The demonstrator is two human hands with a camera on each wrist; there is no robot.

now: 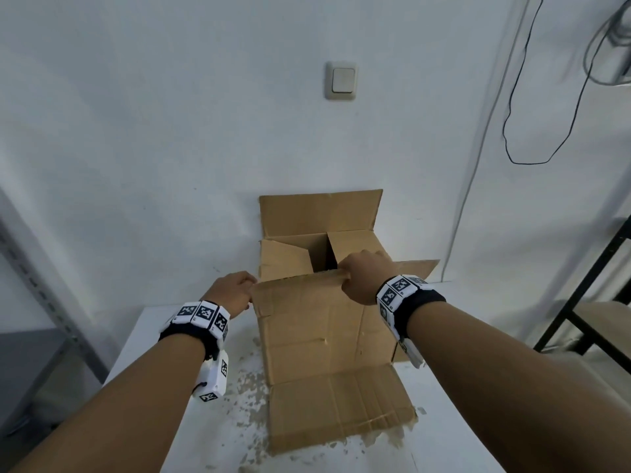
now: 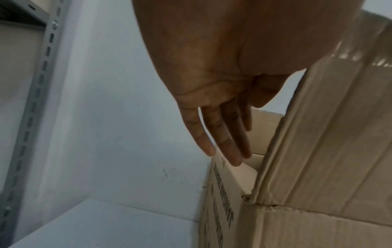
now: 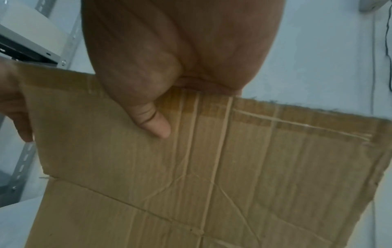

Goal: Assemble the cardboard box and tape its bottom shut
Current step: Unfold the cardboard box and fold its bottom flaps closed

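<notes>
The cardboard box point(image 1: 327, 302) is standing on the white bench point(image 1: 170, 336), pushed up close to the wall under the light switch point(image 1: 340, 80), with its open end facing up. The right hand point(image 1: 363, 278) is pinching the top edge of the near flap point(image 1: 307, 319), thumb point(image 3: 158, 124) on the side facing the person and the other fingers hidden behind the cardboard, so that grip is closed on the flap. The left hand point(image 1: 235, 291) is sitting at the flap's left corner; from the left wrist view its fingers point(image 2: 222, 139) are lying straight along the box's side edge, so that grip is slack and holding nothing. The two small side flaps point(image 1: 283, 257) are already tilting inward and the far flap point(image 1: 321, 213) is standing up against the wall. I'd say the risk is the near flap folding down crooked, since only one hand is really gripping it and the cardboard looks creased and soft. The unsquared box could also be sliding on the bench, or the side flaps sagging into the hole so nothing supports the seam. No tape is visible anywhere.
</notes>
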